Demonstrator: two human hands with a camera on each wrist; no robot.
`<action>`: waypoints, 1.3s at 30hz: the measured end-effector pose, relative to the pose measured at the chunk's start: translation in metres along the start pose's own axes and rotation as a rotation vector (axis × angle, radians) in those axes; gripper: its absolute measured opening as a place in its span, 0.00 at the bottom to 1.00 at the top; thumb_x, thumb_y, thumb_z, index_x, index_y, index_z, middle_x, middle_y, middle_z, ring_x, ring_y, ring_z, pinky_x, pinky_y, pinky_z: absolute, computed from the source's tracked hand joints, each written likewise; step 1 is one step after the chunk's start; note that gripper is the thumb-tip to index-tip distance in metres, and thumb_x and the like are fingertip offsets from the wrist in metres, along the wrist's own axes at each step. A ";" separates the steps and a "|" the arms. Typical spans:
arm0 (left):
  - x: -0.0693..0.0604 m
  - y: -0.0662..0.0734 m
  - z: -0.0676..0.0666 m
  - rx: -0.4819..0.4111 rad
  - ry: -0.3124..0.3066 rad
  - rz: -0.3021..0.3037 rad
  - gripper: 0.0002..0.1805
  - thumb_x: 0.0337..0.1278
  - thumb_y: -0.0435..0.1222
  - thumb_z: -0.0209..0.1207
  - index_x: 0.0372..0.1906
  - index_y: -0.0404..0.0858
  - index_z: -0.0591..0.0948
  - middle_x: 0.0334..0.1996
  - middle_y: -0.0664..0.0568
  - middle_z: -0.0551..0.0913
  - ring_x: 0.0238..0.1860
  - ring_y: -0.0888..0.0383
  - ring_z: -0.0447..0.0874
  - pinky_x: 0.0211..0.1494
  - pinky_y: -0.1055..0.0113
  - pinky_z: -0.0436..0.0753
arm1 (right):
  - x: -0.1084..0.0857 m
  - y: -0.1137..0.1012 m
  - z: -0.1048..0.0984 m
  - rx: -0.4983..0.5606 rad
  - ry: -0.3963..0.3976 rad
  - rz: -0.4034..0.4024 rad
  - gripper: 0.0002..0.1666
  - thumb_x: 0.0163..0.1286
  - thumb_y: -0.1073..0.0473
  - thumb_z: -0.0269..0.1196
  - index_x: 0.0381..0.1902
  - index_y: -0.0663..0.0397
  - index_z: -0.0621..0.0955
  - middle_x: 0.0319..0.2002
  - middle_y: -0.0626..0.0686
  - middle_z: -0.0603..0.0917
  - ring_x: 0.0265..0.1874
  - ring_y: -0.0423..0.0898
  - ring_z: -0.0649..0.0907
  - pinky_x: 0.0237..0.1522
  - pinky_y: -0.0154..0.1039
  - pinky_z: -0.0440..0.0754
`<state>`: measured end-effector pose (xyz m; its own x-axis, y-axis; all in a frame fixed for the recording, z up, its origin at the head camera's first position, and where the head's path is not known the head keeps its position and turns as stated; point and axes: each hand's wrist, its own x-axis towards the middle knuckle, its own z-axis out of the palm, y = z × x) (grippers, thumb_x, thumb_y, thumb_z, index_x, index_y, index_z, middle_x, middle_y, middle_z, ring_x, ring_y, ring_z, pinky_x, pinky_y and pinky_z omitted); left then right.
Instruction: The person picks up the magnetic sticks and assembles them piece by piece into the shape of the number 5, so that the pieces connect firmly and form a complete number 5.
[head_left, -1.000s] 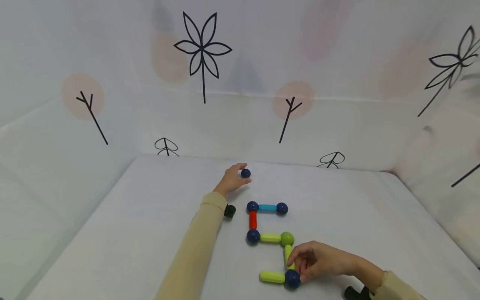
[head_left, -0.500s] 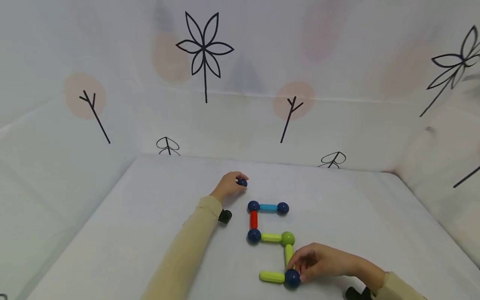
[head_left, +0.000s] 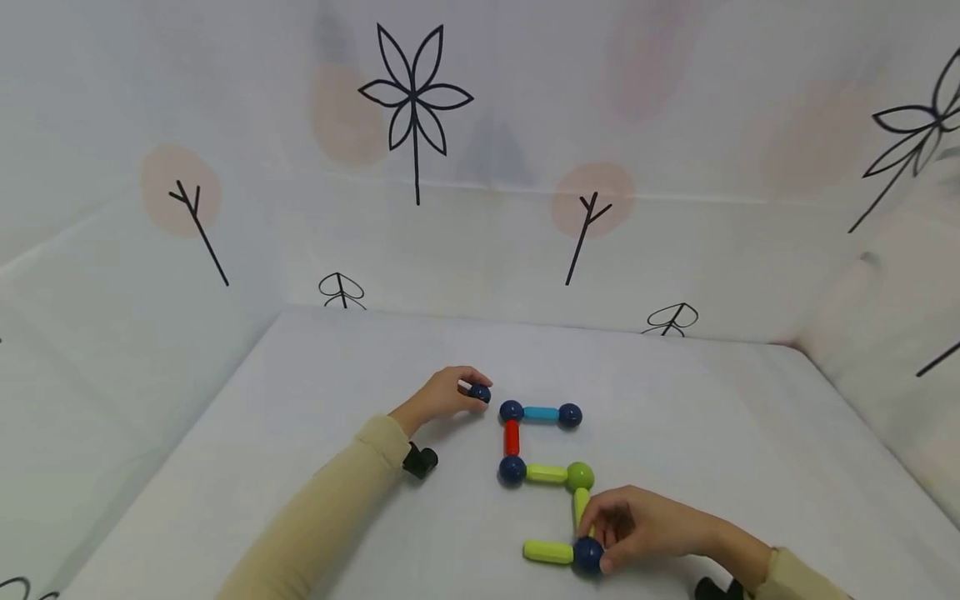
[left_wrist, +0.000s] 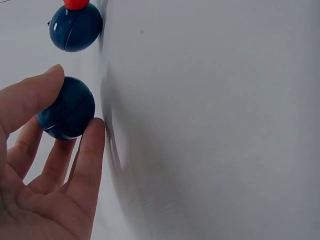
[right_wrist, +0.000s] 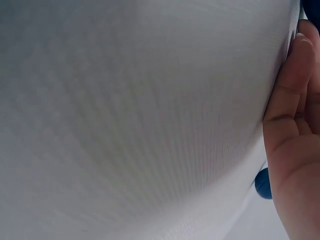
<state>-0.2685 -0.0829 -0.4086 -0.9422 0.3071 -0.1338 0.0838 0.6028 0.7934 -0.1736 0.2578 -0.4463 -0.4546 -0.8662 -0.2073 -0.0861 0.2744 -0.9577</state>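
In the head view my left hand (head_left: 438, 396) pinches a dark blue ball (head_left: 480, 393) between thumb and fingers, just left of a figure of balls and sticks. The left wrist view shows this ball (left_wrist: 70, 107) apart from another blue ball (left_wrist: 76, 27) joined to a red stick. The figure zigzags: light blue stick (head_left: 541, 413), red stick (head_left: 512, 438), then lime sticks (head_left: 546, 474) with a green ball (head_left: 580, 477) at one corner. My right hand (head_left: 656, 525) holds the blue ball (head_left: 588, 556) at the near corner, partly hiding a lime stick. The nearest lime stick (head_left: 548, 552) has a bare left end.
A white cloth covers the table (head_left: 735, 433). Patterned white fabric (head_left: 487, 242) rises behind it and at both sides. Black devices (head_left: 420, 460) are at both wrists.
My left hand has come nearer and slightly left with the blue ball, down to the figure's far-left corner. My right hand stays on its ball. The view has shifted slightly.
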 end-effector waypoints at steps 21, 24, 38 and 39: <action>-0.052 -0.002 0.005 -0.053 -0.109 0.056 0.18 0.54 0.35 0.72 0.51 0.45 0.84 0.51 0.52 0.81 0.46 0.55 0.82 0.39 0.64 0.83 | -0.005 -0.038 0.014 0.021 0.045 -0.008 0.15 0.66 0.67 0.68 0.48 0.67 0.80 0.36 0.47 0.79 0.34 0.35 0.77 0.36 0.28 0.76; -0.060 -0.002 0.008 -0.067 -0.125 0.090 0.17 0.54 0.34 0.72 0.50 0.43 0.84 0.50 0.51 0.81 0.47 0.54 0.83 0.40 0.64 0.83 | -0.005 -0.037 0.014 0.031 0.042 -0.005 0.15 0.66 0.66 0.67 0.49 0.68 0.80 0.36 0.47 0.79 0.35 0.35 0.77 0.36 0.28 0.76; -0.089 0.004 0.026 -0.121 -0.262 0.158 0.16 0.52 0.31 0.73 0.46 0.43 0.85 0.46 0.56 0.82 0.41 0.60 0.82 0.48 0.68 0.83 | -0.005 -0.036 0.014 0.030 0.038 -0.010 0.16 0.66 0.66 0.67 0.49 0.68 0.80 0.37 0.47 0.79 0.35 0.35 0.77 0.36 0.28 0.76; -0.090 0.006 0.027 -0.129 -0.275 0.161 0.16 0.52 0.30 0.72 0.46 0.43 0.85 0.46 0.56 0.82 0.41 0.60 0.82 0.48 0.68 0.83 | -0.005 -0.037 0.014 0.031 0.038 -0.010 0.16 0.66 0.66 0.67 0.49 0.68 0.80 0.37 0.47 0.79 0.35 0.35 0.77 0.36 0.27 0.76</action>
<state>-0.1747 -0.0875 -0.4078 -0.7960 0.5883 -0.1420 0.1662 0.4381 0.8834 -0.1559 0.2466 -0.4128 -0.4871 -0.8522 -0.1907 -0.0638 0.2525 -0.9655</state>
